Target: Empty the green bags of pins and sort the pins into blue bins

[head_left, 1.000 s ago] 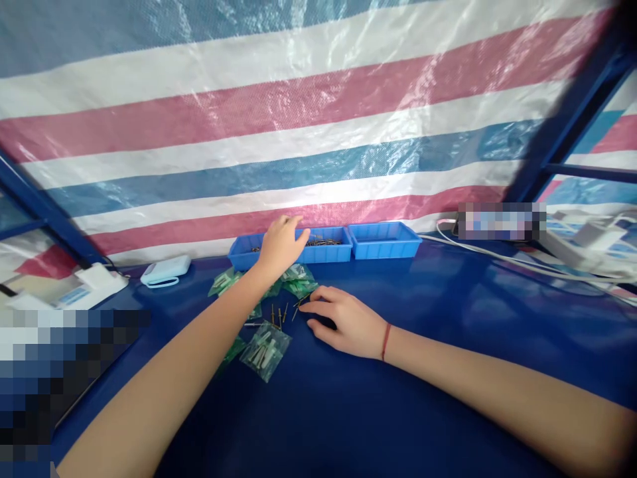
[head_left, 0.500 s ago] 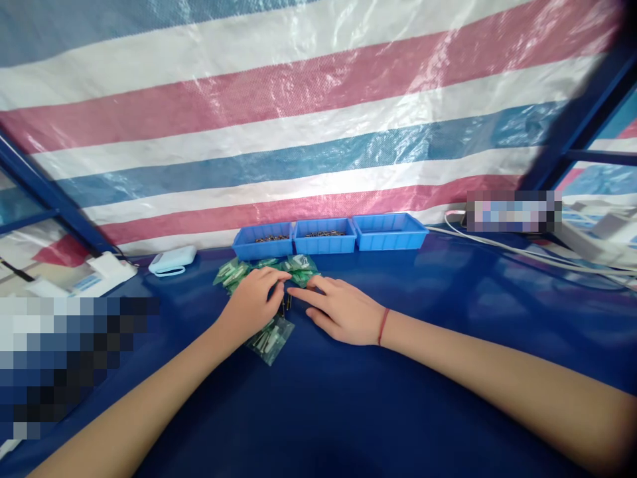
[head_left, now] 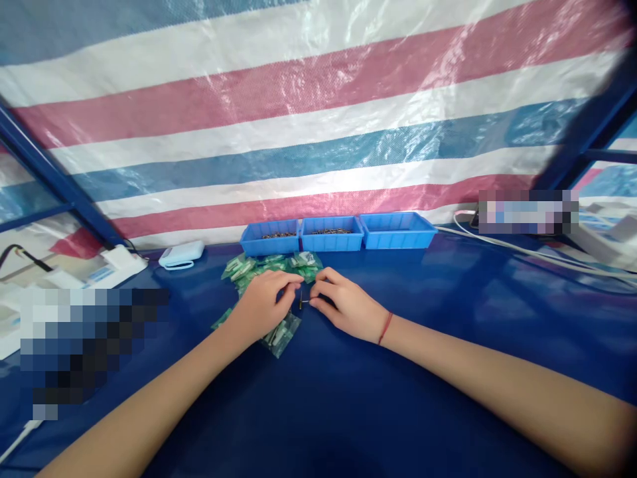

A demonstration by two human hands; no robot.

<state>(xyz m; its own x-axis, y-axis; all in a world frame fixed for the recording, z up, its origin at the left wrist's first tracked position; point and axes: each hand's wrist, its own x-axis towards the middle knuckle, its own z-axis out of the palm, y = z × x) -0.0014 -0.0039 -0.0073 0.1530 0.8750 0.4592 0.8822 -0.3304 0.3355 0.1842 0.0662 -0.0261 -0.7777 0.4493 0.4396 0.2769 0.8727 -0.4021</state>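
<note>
My right hand (head_left: pixel 348 305) has its thumb and fingertips closed on one end of a small screw (head_left: pixel 306 301), just above the blue table. Another slim brass-coloured screw (head_left: pixel 300 303) points toward me between the two hands. My left hand (head_left: pixel 266 300) is bent over the pile, its thumb and forefinger tips close together; whatever is between them is hidden. Beneath and beside this hand lie small clear bags of hardware (head_left: pixel 283 335). More green-tinted bags (head_left: pixel 243 267) are heaped behind it.
Three blue bins stand in a row at the back: the left bin (head_left: pixel 271 248) and middle bin (head_left: pixel 331 243) contain small metal parts, the right bin (head_left: pixel 398 240) shows none. A light-blue device (head_left: pixel 182 255) lies at the left. White cables (head_left: pixel 502 245) run along the right back.
My right hand's fingers, stretched toward the screws before, are now drawn together on one. The left hand stays over the bags. The whole view has shifted slightly.
</note>
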